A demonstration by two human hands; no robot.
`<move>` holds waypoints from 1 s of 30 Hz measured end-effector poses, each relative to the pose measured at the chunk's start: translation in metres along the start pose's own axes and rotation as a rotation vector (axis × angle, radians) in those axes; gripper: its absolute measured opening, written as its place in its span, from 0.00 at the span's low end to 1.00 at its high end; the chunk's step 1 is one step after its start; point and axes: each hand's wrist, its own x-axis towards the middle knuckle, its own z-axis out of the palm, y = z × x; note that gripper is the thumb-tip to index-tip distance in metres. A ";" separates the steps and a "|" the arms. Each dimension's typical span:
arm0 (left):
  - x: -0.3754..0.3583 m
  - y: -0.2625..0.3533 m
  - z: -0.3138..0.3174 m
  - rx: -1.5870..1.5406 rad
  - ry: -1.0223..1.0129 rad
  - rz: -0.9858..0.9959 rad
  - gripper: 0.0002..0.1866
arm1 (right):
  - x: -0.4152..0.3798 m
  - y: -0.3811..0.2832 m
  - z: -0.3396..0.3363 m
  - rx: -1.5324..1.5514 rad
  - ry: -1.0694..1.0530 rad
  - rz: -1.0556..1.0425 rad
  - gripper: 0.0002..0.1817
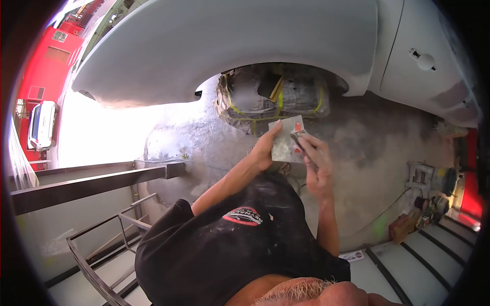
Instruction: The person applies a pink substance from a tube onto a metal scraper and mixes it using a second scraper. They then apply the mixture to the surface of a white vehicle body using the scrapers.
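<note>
My left hand (264,147) grips a flat, pale square mixing board (282,144) by its left side, thumb over the top. Two small dabs of orange-red paste (298,126) show on the board's right part. Over that part my right hand (318,162) pinches a small, dark-edged spreader (296,138), its edge close to the paste. Just beyond the board is a wheel area (250,97) wrapped in plastic and yellow tape. A grey car fender (245,41) curves above it.
A car door (426,81) adjoins the fender on the right. Dark metal beams (97,184) and a metal frame (94,260) stand at lower left. On the right, a machine (422,175) and a brown box (401,228) rest on the concrete floor (357,178).
</note>
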 end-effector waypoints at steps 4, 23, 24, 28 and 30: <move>-0.031 0.040 0.016 -0.166 -0.043 -0.063 0.22 | 0.009 -0.010 0.021 -0.252 -0.151 -0.102 0.36; -0.023 0.147 -0.030 -0.030 -0.099 -0.134 0.22 | 0.066 -0.069 0.115 -0.453 -0.173 -0.004 0.33; -0.025 0.148 -0.034 -0.068 -0.129 -0.166 0.22 | 0.065 -0.066 0.113 -0.458 -0.156 0.033 0.32; -0.037 0.160 -0.041 -0.027 -0.174 -0.127 0.22 | 0.054 -0.043 0.090 -0.673 -0.141 0.213 0.28; -0.051 0.173 -0.024 0.219 -0.081 0.099 0.22 | 0.033 -0.011 0.089 -0.205 0.106 0.449 0.24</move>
